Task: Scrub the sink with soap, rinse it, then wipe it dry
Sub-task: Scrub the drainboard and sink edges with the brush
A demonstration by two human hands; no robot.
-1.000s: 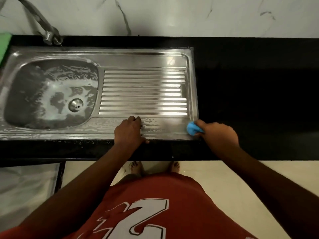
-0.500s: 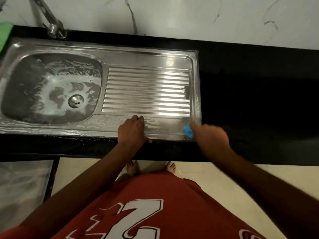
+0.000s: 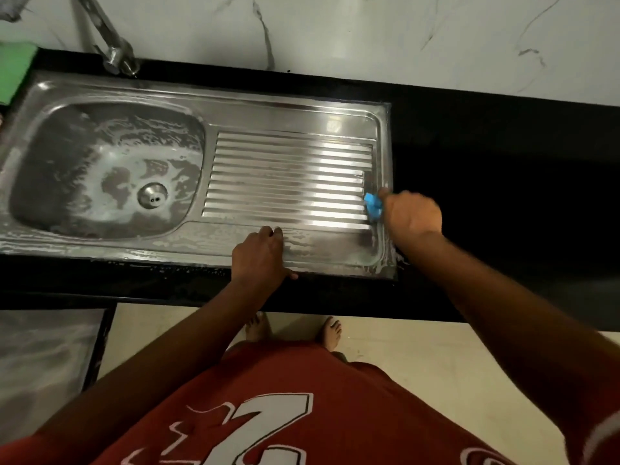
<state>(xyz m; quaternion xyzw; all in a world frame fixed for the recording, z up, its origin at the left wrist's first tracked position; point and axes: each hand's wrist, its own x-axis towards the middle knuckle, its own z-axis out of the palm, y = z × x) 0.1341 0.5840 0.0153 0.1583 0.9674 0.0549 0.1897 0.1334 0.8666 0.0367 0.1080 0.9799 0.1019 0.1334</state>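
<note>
Head view: with blue scrub pad clenched in right hand at right edge of drainboard and empty left hand resting on front rim of sink, scrub lengthwise along ribs.

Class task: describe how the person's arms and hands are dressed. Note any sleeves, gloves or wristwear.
The left hand and the right hand are bare: no gloves, and no watch or bracelet shows at either wrist. Both forearms are uncovered. A short red sleeve with pale trim shows only at the top of the right arm, matching the red shirt with its white, dark-outlined number.
</note>
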